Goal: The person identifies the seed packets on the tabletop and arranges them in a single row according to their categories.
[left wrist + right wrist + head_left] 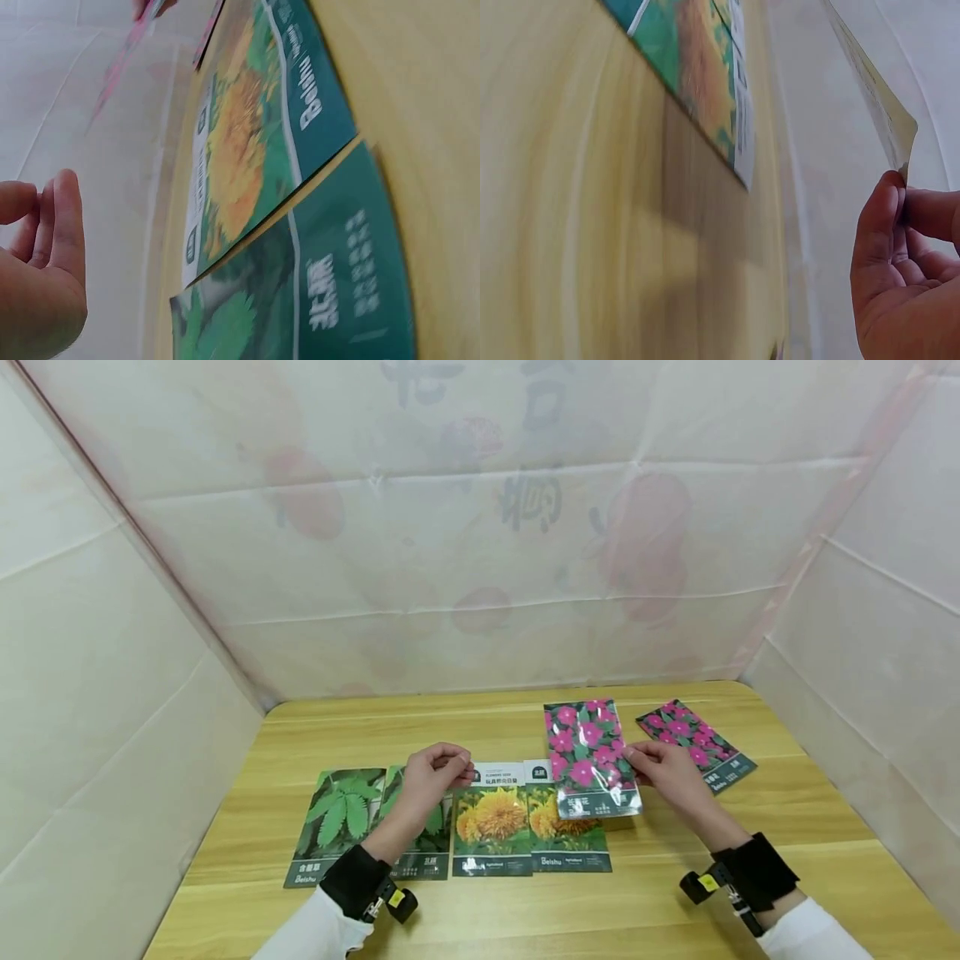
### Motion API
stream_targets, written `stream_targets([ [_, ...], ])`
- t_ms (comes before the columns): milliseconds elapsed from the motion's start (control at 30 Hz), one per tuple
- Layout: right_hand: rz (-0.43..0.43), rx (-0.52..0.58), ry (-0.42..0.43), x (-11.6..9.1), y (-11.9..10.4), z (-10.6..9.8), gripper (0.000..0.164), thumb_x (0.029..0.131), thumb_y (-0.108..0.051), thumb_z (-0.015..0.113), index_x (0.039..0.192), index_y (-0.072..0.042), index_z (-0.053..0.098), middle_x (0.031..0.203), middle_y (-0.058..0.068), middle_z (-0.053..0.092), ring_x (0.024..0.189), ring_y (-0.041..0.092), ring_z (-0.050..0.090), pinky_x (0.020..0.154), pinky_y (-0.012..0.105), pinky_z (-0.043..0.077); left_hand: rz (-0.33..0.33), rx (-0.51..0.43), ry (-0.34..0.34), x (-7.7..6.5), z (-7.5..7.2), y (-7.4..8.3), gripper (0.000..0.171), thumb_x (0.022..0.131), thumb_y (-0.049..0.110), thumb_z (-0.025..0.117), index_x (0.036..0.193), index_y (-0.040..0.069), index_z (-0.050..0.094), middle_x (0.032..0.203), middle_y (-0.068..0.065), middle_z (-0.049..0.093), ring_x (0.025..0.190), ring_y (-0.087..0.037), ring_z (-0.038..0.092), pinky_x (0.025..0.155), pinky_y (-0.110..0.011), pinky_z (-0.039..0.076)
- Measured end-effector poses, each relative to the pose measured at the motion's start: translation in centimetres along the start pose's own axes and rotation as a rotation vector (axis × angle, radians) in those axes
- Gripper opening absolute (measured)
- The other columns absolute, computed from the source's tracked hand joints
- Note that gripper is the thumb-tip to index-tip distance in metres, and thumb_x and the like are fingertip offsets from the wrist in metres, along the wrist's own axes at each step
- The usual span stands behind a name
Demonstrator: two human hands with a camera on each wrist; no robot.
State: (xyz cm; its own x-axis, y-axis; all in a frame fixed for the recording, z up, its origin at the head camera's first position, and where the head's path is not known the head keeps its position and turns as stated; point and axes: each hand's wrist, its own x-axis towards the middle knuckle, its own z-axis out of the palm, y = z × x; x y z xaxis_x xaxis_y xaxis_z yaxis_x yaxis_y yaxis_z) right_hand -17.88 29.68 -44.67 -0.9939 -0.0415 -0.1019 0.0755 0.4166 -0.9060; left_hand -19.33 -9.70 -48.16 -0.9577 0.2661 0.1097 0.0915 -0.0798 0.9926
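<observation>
My right hand (667,772) pinches a seed packet (588,752) with pink flowers by its right edge. Raised off the table, this packet overlaps the top of a yellow-flower packet (577,852) in the head view. In the right wrist view, thumb and fingertips meet on the packet's pale edge (896,124). My left hand (431,781) hovers over the row of packets, fingers loosely bent with nothing between them. It is nearest a green-leaf packet (423,864), partly hidden by the hand, and another yellow-flower packet (491,822).
At the left end of the row lies another green-leaf packet (337,818). A second pink-flower packet (697,739) lies aslant at the back right. The wooden table (480,918) meets a pale fabric wall (450,643) at its far edge.
</observation>
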Motion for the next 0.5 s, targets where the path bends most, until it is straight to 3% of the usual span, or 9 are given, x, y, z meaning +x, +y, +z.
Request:
stream_targets([
  [67,0.009,-0.023,0.012,-0.4,0.5,-0.8,0.047,0.110,-0.028,0.057,0.134,0.012,0.060,0.102,0.013,0.067,0.087,0.014,0.067,0.080,0.032,0.062,0.011,0.009,0.017,-0.1,-0.6,0.0,0.042,0.105,0.028,0.065,0.131,-0.005,0.061,0.115,-0.024,0.066,0.103,-0.030,0.070,0.091,-0.038,0.062],
  [233,0.016,-0.054,0.027,-1.1,1.6,-2.2,0.042,0.110,-0.024,0.056,0.127,0.014,0.063,0.100,0.014,0.067,0.082,0.013,0.066,0.075,0.030,0.062,-0.033,0.014,0.080,-0.8,-0.6,2.7,0.038,0.103,0.026,0.068,0.127,-0.003,0.063,0.117,-0.032,0.063,0.107,-0.042,0.066,0.095,-0.048,0.059],
  [400,0.047,-0.059,0.013,-1.8,2.9,-3.2,0.041,0.110,-0.023,0.056,0.120,0.015,0.064,0.096,0.012,0.067,0.079,0.012,0.064,0.072,0.027,0.061,-0.022,0.005,0.097,-1.1,-1.4,2.9,0.027,0.104,0.018,0.066,0.121,-0.002,0.066,0.107,-0.024,0.068,0.101,-0.036,0.069,0.091,-0.047,0.061],
  [500,0.062,-0.073,0.003,-2.1,3.5,-3.8,0.039,0.110,-0.024,0.056,0.113,0.014,0.065,0.089,0.009,0.064,0.076,0.013,0.061,0.070,0.027,0.060,-0.045,0.019,0.129,-1.1,-1.6,3.0,0.028,0.104,0.019,0.067,0.120,-0.004,0.066,0.105,-0.024,0.068,0.099,-0.040,0.069,0.091,-0.050,0.060],
])
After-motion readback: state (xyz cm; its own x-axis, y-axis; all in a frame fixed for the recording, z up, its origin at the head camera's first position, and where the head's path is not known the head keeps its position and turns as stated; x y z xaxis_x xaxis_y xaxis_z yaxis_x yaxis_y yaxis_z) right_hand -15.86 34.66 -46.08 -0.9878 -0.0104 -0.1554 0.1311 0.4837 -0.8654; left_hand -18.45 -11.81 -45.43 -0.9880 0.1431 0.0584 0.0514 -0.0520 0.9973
